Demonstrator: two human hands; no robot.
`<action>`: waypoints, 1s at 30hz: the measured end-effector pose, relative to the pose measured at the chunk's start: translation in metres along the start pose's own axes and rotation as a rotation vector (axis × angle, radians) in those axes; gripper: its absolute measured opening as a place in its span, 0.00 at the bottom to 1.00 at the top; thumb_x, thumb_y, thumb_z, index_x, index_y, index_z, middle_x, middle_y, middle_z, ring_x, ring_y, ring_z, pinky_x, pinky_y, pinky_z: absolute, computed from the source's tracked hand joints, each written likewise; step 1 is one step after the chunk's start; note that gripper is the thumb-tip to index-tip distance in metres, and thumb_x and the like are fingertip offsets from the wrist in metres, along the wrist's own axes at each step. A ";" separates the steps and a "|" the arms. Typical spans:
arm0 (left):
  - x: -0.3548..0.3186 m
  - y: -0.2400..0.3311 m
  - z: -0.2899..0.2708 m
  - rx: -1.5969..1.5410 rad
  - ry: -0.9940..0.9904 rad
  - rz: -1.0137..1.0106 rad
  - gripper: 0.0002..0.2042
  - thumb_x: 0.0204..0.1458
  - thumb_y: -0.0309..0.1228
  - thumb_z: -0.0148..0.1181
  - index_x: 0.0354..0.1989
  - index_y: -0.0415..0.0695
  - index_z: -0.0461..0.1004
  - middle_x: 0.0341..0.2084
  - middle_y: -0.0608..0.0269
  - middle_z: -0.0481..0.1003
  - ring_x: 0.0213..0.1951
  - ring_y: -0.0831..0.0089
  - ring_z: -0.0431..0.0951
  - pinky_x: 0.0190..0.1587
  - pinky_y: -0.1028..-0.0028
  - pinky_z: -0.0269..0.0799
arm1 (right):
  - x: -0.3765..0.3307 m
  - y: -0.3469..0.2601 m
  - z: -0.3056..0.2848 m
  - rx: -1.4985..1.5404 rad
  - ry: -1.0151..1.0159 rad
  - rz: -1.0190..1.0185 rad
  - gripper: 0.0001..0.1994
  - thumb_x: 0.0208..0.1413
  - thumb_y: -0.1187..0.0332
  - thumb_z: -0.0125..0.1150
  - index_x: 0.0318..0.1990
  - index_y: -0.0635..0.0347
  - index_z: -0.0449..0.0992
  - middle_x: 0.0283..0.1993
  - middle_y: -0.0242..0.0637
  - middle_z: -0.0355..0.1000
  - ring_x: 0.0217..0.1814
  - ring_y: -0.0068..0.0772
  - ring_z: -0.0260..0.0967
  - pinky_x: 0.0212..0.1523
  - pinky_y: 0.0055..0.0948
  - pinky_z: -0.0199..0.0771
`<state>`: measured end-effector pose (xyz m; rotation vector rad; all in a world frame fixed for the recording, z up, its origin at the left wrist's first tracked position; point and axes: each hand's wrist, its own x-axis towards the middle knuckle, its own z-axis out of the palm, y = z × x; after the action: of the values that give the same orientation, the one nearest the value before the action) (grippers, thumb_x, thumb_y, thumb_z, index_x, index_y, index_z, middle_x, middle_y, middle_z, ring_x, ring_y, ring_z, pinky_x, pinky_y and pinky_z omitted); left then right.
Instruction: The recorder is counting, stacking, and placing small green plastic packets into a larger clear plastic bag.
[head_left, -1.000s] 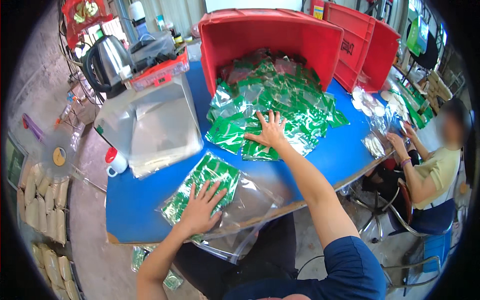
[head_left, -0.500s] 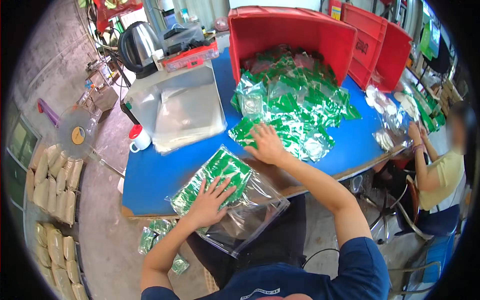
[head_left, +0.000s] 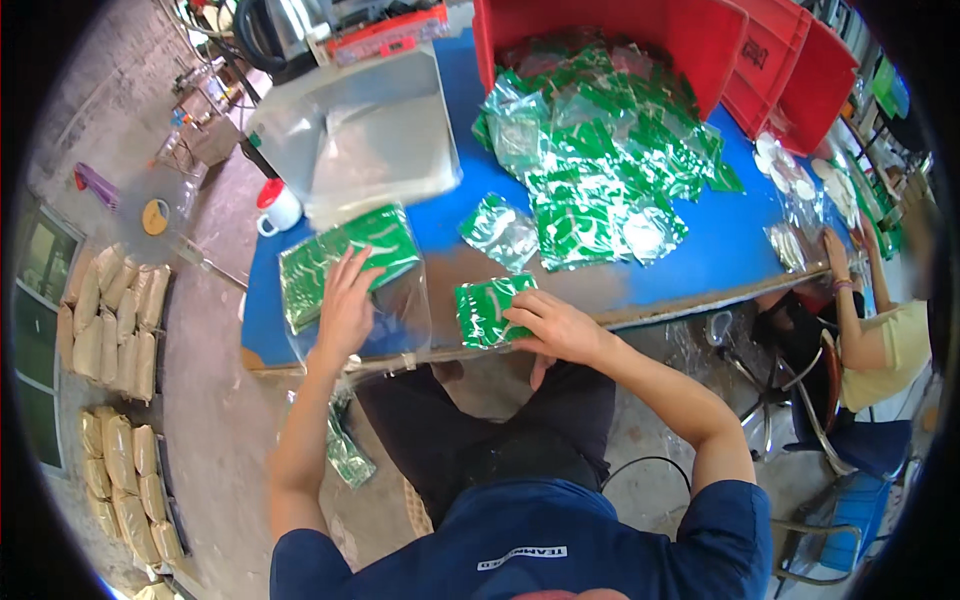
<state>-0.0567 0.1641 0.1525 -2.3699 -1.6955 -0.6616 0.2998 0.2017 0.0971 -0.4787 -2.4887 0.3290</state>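
My left hand (head_left: 347,305) lies flat, fingers spread, on a large clear plastic bag (head_left: 345,270) partly filled with green packets, near the front left of the blue table (head_left: 700,265). My right hand (head_left: 555,325) grips a small stack of green packets (head_left: 485,310) at the table's front edge, just right of the bag. A big heap of green and clear packets (head_left: 600,160) spills from a tipped red crate (head_left: 640,35) farther back.
A stack of empty clear bags (head_left: 365,150) lies at the back left, a white mug with a red lid (head_left: 275,205) beside it. Another person (head_left: 880,330) sits at the right end. Filled sacks (head_left: 115,320) line the floor on the left.
My right hand has drawn a stack of green packets from the heap back to the front edge. The left hand has stayed on the bag. The view has shifted.
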 end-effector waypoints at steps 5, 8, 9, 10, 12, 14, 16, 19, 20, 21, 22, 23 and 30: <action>-0.067 0.132 0.045 -1.212 0.265 -0.680 0.21 0.55 0.25 0.64 0.56 0.40 0.67 0.45 0.61 0.73 0.54 0.69 0.73 0.55 0.70 0.69 | 0.013 -0.028 -0.006 0.108 0.507 0.310 0.05 0.56 0.74 0.62 0.39 0.64 0.76 0.35 0.41 0.75 0.33 0.45 0.74 0.39 0.31 0.76; -0.049 0.191 0.060 -1.724 0.352 -0.848 0.20 0.59 0.32 0.62 0.57 0.42 0.65 0.48 0.65 0.74 0.52 0.72 0.74 0.53 0.66 0.72 | 0.026 -0.047 -0.007 0.845 0.378 0.833 0.08 0.65 0.69 0.54 0.42 0.65 0.77 0.32 0.46 0.75 0.34 0.41 0.76 0.37 0.27 0.72; -0.049 0.196 0.067 -1.843 0.314 -0.923 0.20 0.60 0.36 0.61 0.57 0.44 0.67 0.51 0.66 0.73 0.52 0.74 0.73 0.54 0.65 0.72 | 0.031 -0.052 -0.008 0.849 0.362 0.827 0.08 0.65 0.69 0.54 0.42 0.65 0.77 0.32 0.46 0.75 0.34 0.41 0.76 0.37 0.27 0.72; -0.052 0.192 0.080 -1.887 0.253 -1.035 0.17 0.61 0.35 0.59 0.57 0.45 0.68 0.51 0.67 0.73 0.53 0.74 0.73 0.55 0.65 0.72 | 0.038 -0.051 -0.009 0.707 0.265 0.775 0.10 0.66 0.67 0.53 0.44 0.65 0.77 0.32 0.44 0.75 0.35 0.34 0.75 0.36 0.28 0.73; -0.054 0.186 0.087 -1.892 0.243 -1.104 0.16 0.62 0.34 0.59 0.56 0.46 0.69 0.51 0.67 0.74 0.53 0.74 0.74 0.54 0.65 0.73 | 0.042 -0.014 0.002 0.246 0.319 0.406 0.14 0.66 0.65 0.51 0.50 0.65 0.76 0.41 0.47 0.76 0.42 0.44 0.75 0.45 0.38 0.74; -0.065 0.177 0.090 -1.876 0.207 -1.191 0.16 0.62 0.33 0.58 0.56 0.45 0.69 0.52 0.65 0.74 0.51 0.71 0.75 0.55 0.63 0.74 | 0.048 0.029 -0.002 -0.167 0.176 0.306 0.19 0.65 0.61 0.51 0.57 0.64 0.70 0.58 0.49 0.70 0.62 0.54 0.65 0.63 0.54 0.59; -0.081 0.171 0.083 -1.911 0.218 -1.194 0.16 0.62 0.33 0.58 0.57 0.44 0.68 0.52 0.65 0.74 0.53 0.71 0.75 0.56 0.62 0.73 | 0.040 0.041 0.011 -0.408 0.131 0.240 0.22 0.64 0.59 0.52 0.59 0.64 0.68 0.62 0.48 0.67 0.66 0.52 0.61 0.68 0.56 0.53; -0.083 0.166 0.075 -1.979 0.249 -1.191 0.19 0.62 0.33 0.58 0.59 0.42 0.67 0.54 0.62 0.73 0.55 0.68 0.74 0.59 0.58 0.71 | 0.018 0.013 0.023 -0.262 -0.112 0.217 0.23 0.60 0.59 0.56 0.59 0.63 0.69 0.65 0.47 0.65 0.69 0.47 0.60 0.69 0.51 0.53; -0.079 0.171 0.070 -1.967 0.254 -1.225 0.19 0.62 0.33 0.59 0.59 0.42 0.66 0.54 0.61 0.73 0.55 0.68 0.74 0.59 0.58 0.71 | 0.008 -0.005 0.025 -0.163 -0.104 0.175 0.23 0.59 0.60 0.58 0.58 0.62 0.70 0.64 0.46 0.66 0.67 0.47 0.62 0.66 0.48 0.57; -0.079 0.178 0.069 -1.960 0.259 -1.266 0.20 0.61 0.33 0.60 0.59 0.41 0.66 0.55 0.61 0.73 0.55 0.67 0.74 0.59 0.58 0.71 | -0.003 -0.017 0.023 -0.063 -0.103 0.135 0.22 0.58 0.62 0.60 0.58 0.61 0.71 0.63 0.46 0.67 0.66 0.46 0.64 0.64 0.46 0.61; -0.079 0.178 0.070 -1.983 0.231 -1.281 0.18 0.61 0.30 0.59 0.58 0.42 0.67 0.54 0.61 0.74 0.55 0.66 0.74 0.60 0.56 0.71 | -0.006 -0.019 0.020 -0.056 -0.120 0.142 0.22 0.58 0.62 0.60 0.58 0.61 0.71 0.63 0.46 0.67 0.66 0.46 0.64 0.64 0.46 0.61; -0.081 0.180 0.075 -1.990 0.230 -1.302 0.18 0.61 0.30 0.59 0.58 0.42 0.67 0.54 0.61 0.74 0.55 0.66 0.74 0.60 0.56 0.71 | -0.008 -0.018 0.015 -0.003 -0.094 0.097 0.22 0.57 0.63 0.61 0.57 0.61 0.72 0.62 0.46 0.68 0.63 0.47 0.66 0.61 0.44 0.64; -0.083 0.176 0.085 -1.910 0.111 -1.282 0.22 0.54 0.24 0.64 0.58 0.40 0.68 0.51 0.60 0.76 0.52 0.66 0.76 0.57 0.63 0.72 | -0.027 0.040 -0.037 -0.392 -0.090 0.440 0.40 0.51 0.44 0.65 0.65 0.64 0.63 0.70 0.52 0.57 0.74 0.58 0.49 0.72 0.57 0.45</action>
<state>0.1069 0.0626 0.0631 -0.5002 -2.7936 -3.5819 0.3527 0.2315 0.1006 -1.2014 -2.5213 0.0234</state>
